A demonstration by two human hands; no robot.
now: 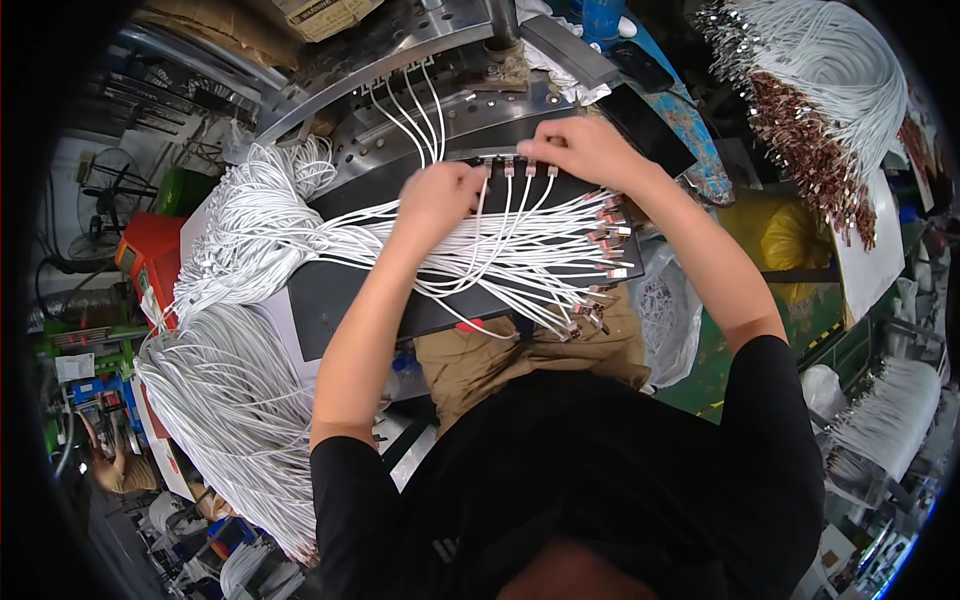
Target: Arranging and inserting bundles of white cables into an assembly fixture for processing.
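A spread bundle of white cables (470,245) with small metal-ended connectors (615,235) lies across a black board (345,300) in front of me. Along the board's far edge, several cables stand in a row with their pinkish connector ends (531,171) at a narrow dark strip. My left hand (438,203), slightly blurred, is closed with its fingertips at the end of a white cable (481,205) at the row's left side. My right hand (585,150) comes from the right, its thumb and fingers pinched at the strip just above the connectors; what they hold is hidden.
Beyond the board is a perforated metal machine table (370,65) with several white cables hanging from it. Large white cable bundles (235,400) lie at left; another with copper-coloured ends (820,130) is at far right. A clear plastic bag (665,310) sits right of my lap.
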